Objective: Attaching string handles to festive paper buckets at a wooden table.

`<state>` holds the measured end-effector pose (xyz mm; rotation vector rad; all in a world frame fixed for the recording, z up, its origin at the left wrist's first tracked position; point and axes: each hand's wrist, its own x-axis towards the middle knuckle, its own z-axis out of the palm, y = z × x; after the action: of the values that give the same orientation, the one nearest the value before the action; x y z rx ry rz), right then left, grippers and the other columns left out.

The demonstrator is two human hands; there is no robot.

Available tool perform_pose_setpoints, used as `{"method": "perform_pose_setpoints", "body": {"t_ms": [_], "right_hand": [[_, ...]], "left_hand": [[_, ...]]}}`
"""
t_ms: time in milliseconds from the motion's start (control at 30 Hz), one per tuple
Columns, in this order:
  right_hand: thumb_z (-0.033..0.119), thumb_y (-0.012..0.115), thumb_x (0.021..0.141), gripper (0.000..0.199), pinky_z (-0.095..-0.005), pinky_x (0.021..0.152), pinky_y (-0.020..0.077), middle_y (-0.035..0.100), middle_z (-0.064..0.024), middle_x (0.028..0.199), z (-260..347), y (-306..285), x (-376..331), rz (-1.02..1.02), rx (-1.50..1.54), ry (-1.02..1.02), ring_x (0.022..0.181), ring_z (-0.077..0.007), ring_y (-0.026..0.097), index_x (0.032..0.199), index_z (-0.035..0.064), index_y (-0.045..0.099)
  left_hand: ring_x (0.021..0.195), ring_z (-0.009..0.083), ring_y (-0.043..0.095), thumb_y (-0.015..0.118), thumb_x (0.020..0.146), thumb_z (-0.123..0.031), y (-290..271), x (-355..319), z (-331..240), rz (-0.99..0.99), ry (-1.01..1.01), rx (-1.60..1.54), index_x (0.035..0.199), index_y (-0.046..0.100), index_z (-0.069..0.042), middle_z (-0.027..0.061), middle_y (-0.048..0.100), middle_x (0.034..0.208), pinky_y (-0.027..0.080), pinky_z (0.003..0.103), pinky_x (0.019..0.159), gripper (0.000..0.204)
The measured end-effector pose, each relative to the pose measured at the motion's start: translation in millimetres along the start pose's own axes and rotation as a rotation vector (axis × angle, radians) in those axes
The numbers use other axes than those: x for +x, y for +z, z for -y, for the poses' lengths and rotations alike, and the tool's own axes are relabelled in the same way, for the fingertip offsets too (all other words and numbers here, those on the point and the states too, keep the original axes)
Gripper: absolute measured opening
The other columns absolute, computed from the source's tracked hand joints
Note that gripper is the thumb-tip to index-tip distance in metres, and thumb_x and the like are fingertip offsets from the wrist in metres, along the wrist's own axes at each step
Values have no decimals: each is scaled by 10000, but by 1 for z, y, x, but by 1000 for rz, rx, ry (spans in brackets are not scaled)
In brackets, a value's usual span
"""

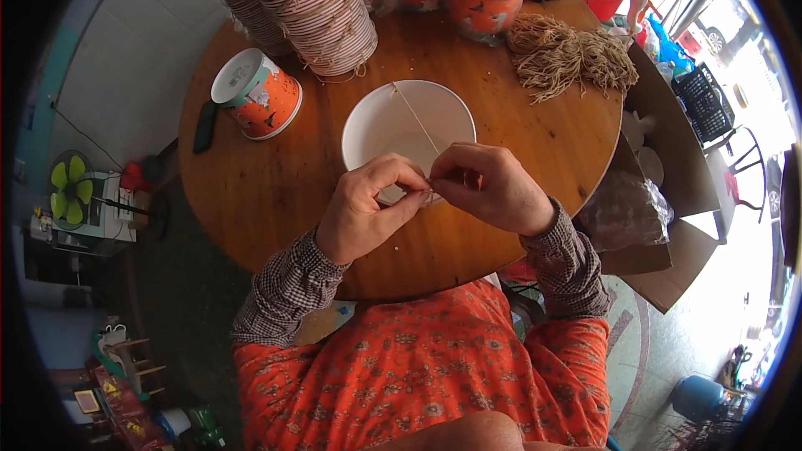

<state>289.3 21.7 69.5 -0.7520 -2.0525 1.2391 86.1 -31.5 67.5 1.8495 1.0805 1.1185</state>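
A white paper bucket (pixel 393 121) stands upright on the round wooden table (pixel 251 192), seen from above. A thin tan string (pixel 415 117) runs across its open mouth from the far rim to the near rim. My left hand (pixel 363 209) and my right hand (pixel 493 188) meet at the near rim, both pinching the string's end there. The near rim is partly hidden behind my fingers.
Stacks of orange-and-white paper buckets (pixel 326 8) line the table's far side. One lone bucket (pixel 255 92) lies tipped at the left, beside a dark phone (pixel 205 127). A bundle of tan strings (pixel 568 54) lies at the far right. An open cardboard box (pixel 668 225) stands to the right.
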Motion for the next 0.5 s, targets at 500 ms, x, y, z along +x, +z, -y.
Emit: {"method": "perform_pose_setpoints", "body": {"t_ms": [500], "right_hand": [[6,642,755,154,-338,686,525,563,-94,857,-7,20,-8,-150,-108,-227,779,-235,632,893,25,575]], "left_hand": [[891,85,597,537,936,-14,3,3,3,-4,-397,-573,1035,537,6,41,587,976,552,253,811,101]]}}
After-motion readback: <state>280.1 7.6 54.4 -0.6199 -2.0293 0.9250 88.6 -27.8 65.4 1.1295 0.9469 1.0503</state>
